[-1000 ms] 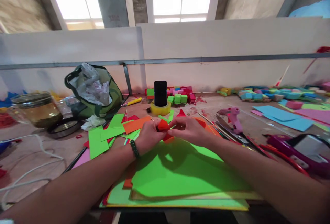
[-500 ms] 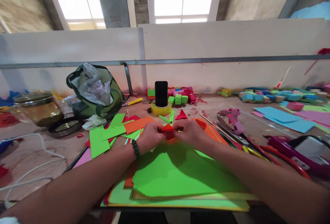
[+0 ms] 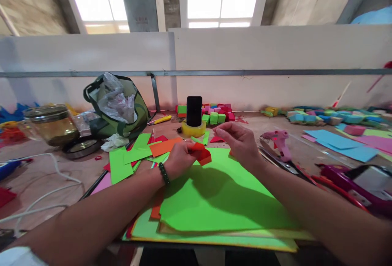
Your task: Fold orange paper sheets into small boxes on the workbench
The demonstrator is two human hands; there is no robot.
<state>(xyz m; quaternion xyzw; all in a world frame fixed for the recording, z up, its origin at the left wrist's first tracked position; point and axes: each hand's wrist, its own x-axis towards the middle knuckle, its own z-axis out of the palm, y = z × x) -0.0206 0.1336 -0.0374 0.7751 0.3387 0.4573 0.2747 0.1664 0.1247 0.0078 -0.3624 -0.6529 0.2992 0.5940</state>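
Note:
My left hand (image 3: 180, 157), with a dark bead bracelet (image 3: 163, 173) on its wrist, is closed on a folded red-orange paper piece (image 3: 203, 155). The piece hangs over the far part of a green paper sheet (image 3: 226, 200). Apart from it, to the right, is my right hand (image 3: 243, 141), its thumb and forefinger pinched together. Whether anything is between those fingertips is too small to tell. Just past them, a red paper scrap (image 3: 217, 139) lies on the table, partly hidden by the hand.
A phone (image 3: 194, 110) stands in a yellow tape roll (image 3: 193, 128) beyond my hands. A pink glue gun (image 3: 280, 143) and scissors (image 3: 286, 166) lie to the right. Cut green strips (image 3: 120, 164), a green bag (image 3: 134, 110) and a glass jar (image 3: 52, 125) are to the left.
My right hand has let go of the red-orange paper piece and moved right and up. The piece stays in my left hand, now tilted. The view has shifted slightly.

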